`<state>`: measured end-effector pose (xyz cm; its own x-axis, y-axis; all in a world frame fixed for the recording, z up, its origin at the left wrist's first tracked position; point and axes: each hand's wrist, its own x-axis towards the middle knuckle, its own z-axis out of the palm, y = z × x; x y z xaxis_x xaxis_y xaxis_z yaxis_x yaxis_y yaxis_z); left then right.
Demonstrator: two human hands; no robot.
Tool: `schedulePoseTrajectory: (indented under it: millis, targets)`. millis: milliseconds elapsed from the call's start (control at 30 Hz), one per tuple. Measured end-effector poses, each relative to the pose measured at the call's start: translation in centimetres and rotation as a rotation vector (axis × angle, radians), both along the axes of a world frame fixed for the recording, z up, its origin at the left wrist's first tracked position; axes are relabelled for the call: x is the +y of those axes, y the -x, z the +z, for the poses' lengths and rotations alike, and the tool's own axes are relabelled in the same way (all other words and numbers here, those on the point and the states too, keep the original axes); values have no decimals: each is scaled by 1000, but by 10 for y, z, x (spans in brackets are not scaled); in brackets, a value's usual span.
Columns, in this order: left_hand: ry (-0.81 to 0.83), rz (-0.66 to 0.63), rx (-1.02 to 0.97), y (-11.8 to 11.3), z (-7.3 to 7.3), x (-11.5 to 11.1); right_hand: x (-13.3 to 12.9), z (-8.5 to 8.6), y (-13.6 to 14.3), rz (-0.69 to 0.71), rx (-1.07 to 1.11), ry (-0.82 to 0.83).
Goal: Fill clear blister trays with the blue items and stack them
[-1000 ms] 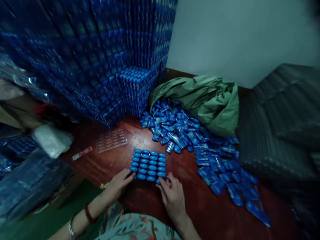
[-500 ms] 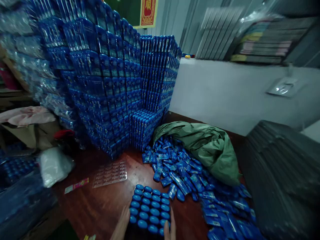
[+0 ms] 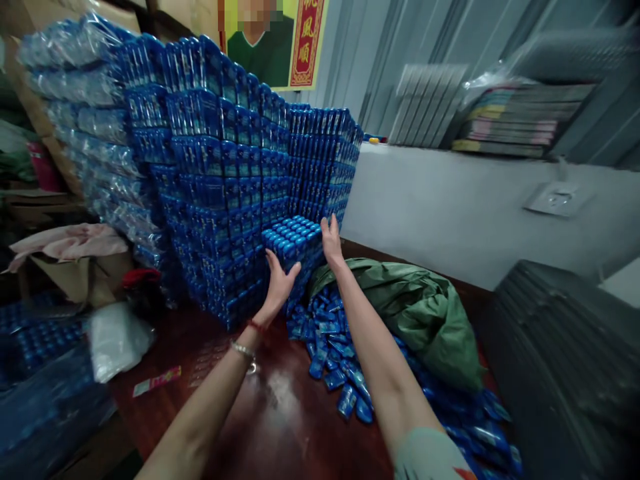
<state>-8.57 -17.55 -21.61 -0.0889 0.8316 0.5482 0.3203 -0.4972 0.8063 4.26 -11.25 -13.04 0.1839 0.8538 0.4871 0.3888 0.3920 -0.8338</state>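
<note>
A block of blue oval-topped containers (image 3: 291,233) sits on top of the low stack in the corner between taller stacks. My left hand (image 3: 281,287) is at its front left corner, thumb held away from the fingers. Against its right side is my right hand (image 3: 331,241), fingers nearly straight and pointing up. Together the two hands grip the block from both sides. Loose blue containers (image 3: 330,340) lie heaped below my right forearm, spilling from a green sack (image 3: 425,300).
Tall stacks of blue containers (image 3: 220,173) rise on the left, some in clear wrap (image 3: 95,133). A clear plastic tray (image 3: 210,360) and a white bag (image 3: 117,337) lie at lower left. Dark stacked sheets (image 3: 565,353) stand at right, before a white ledge (image 3: 425,200).
My hands have carried the block of containers from the near table up and forward onto the low stack. The view has tilted upward slightly.
</note>
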Motion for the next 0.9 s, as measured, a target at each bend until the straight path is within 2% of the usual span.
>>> schedulePoseTrajectory:
  millis: [67, 167, 233, 333, 400, 433, 500, 567, 633, 700, 733, 800, 900]
  targets:
    - [36, 87, 16, -4, 3, 29, 17, -12, 7, 35, -27, 76]
    - [-1, 151, 205, -13, -3, 50, 20, -46, 18, 107, -78, 113]
    - [4, 169, 308, -18, -4, 53, 17, -63, 23, 136, -100, 124]
    - [-16, 134, 324, -14, -6, 47, 12, -74, 23, 140, -96, 148]
    - [-107, 57, 300, 0, -19, 32, 2, -83, 17, 110, -62, 118]
    - [-149, 30, 294, 11, -31, 20, -8, -91, 14, 89, -29, 84]
    - [-157, 45, 320, 35, -66, -14, -38, -115, 6, 76, 57, 44]
    - [-8, 165, 425, 59, -111, -59, -82, -148, 1, 144, 102, 119]
    - [218, 251, 622, 74, -156, -109, -130, -183, -1, 226, 71, 238]
    - [370, 176, 830, 78, -189, -158, -172, -213, -2, 222, 52, 305]
    - [389, 98, 906, 75, -200, -182, -188, -225, -4, 183, 38, 311]
    - [387, -71, 982, 62, -209, -223, -207, -241, -13, 47, -36, 260]
    - [351, -433, 995, 37, -204, -266, -206, -248, -35, -228, -314, 149]
